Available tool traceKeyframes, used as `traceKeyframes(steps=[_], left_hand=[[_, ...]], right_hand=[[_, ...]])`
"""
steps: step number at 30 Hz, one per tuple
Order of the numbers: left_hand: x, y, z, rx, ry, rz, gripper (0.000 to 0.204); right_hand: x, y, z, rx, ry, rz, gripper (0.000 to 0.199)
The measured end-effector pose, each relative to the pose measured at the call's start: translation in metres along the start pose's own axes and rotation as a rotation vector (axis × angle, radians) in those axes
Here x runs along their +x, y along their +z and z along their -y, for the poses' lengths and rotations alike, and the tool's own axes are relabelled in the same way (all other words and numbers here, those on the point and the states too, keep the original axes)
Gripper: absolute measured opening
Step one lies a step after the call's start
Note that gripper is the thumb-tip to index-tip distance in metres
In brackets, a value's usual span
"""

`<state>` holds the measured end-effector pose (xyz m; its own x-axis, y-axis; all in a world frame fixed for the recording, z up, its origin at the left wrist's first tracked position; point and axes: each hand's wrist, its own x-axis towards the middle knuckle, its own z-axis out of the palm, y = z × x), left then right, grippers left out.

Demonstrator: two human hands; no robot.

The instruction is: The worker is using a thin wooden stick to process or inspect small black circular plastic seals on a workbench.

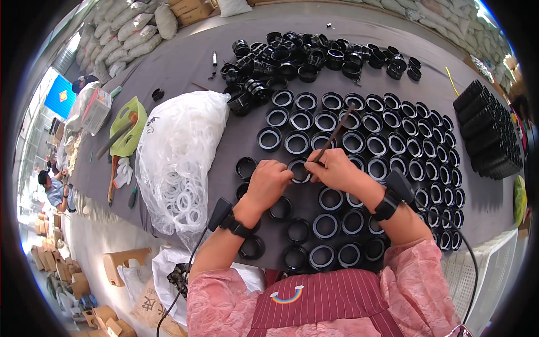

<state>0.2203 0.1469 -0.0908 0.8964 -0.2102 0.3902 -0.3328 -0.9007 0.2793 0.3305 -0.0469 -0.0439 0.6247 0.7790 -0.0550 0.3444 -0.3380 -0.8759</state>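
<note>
My left hand (268,178) is closed, its fingertips pinched at the left edge of a short black ring (291,161) standing on the table. A white ring (304,180) lies inside that black ring. My right hand (338,169) grips a thin dark stick (338,130), which slants up and away to the right. Its fingertips are at the right edge of the same black ring, and they hide the stick's lower end. Around both hands stand rows of similar black rings (325,226), many with white rings inside. Several near my left forearm, such as one black ring (246,167), show no white ring.
Left of my hands lies a clear plastic bag (178,151) of white rings. Black fittings (292,56) are heaped at the back. Stacked black parts (487,130) stand at right, above a white crate (487,275). A green basket (128,126) and tools are at far left.
</note>
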Motion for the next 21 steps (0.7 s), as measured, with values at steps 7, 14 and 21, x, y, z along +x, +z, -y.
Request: traceKeyframes(steps=[7,14,21], left_hand=[[-0.002,0.003,0.002,-0.008,-0.003,0.023,0.016],[0.003,0.003,0.001,-0.010,0.042,-0.037,0.006],[-0.002,0.005,0.001,0.006,0.034,-0.059,0.007]], right_hand=[[0.006,-0.009,-0.003,-0.361,-0.213,-0.103,0.013],[0.014,0.026,-0.027,0.017,-0.386,-0.215,0.009],[0.014,0.015,-0.019,0.179,-0.103,-0.102,0.017]])
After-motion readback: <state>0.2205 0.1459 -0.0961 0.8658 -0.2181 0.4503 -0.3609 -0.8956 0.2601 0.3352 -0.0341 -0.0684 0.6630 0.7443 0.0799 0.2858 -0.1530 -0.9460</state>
